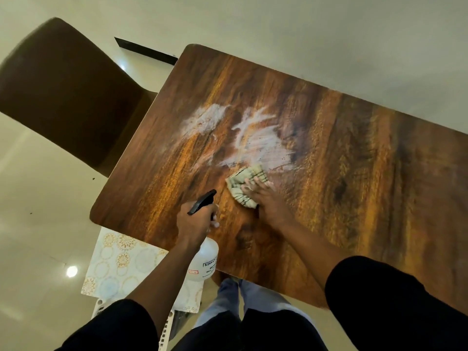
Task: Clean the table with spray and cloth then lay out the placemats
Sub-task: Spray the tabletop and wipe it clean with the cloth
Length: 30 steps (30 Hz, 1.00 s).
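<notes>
Right hand: fingers straight and spread, pressing flat on a bunched striped cloth near the middle of the table. The cloth touches the near edge of a white smear of foam; a second patch lies to the left, apart from the first. Left hand: fingers curled round the neck of a spray bottle, black nozzle pointing far and right; the bottle hangs over the table's near-left edge. Bare wood extends right of the cloth to the right edge, and far of the smears to the far edge; the rounded far-left corner is bare. Placemats, pale with gold circles, lie off the table, below its near-left corner, partly hidden by the left arm. A brown chair stands at the left edge, its seat reaching under the tabletop. Pale floor surrounds the table
</notes>
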Available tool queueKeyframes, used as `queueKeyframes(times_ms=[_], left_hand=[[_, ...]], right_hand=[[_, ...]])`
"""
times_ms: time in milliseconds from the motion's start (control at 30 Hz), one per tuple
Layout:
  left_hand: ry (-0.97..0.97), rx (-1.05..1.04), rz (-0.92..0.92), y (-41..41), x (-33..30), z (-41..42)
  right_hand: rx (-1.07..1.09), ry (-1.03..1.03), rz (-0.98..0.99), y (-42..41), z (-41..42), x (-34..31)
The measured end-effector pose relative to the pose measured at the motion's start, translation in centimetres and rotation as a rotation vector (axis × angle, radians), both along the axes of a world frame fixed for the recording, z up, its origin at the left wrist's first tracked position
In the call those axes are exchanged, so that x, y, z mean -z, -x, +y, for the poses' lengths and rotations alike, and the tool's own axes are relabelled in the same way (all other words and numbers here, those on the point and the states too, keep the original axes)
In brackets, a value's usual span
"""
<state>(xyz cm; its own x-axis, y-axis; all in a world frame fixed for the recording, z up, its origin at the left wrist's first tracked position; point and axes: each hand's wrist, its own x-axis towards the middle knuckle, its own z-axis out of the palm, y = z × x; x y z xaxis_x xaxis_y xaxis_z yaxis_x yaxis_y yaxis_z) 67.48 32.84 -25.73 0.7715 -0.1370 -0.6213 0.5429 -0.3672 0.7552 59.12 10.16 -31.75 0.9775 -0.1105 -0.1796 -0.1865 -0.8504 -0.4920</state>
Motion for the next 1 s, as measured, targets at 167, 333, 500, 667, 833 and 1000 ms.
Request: queueKeyframes(times_ms=[167, 333, 500, 667, 833, 1000], left_hand=[[-0.015, 0.069, 0.006, -0.1, -0.3, -4.0], [-0.027, 0.139, -0.016, -0.2, -0.6, -7.9], [-0.058, 0.132, -0.068, -0.6, -0.4, -11.0], [-0.023, 0.166, -0.011, -1.5, -1.1, -13.7], [-0.017, 0.198, -0.028, -1.9, -1.8, -15.6], [-0.039, 0.132, 0.006, -2.8, -2.0, -16.3]], right_hand=[[0.304, 0.081, 0.09, 1.6, -7.6, 0.2], [0.569, 0.043, 0.084, 0.6, -13.8, 0.5], [0.553, 0.009, 0.065, -2.8, -17.9, 0.1], [0.631, 0.018, 0.054, -5.3, -17.4, 0.4], [0.529, 0.006, 0.067, -4.7, -13.3, -0.5], [0.19, -0.08, -0.015, -2.2, -8.7, 0.2]])
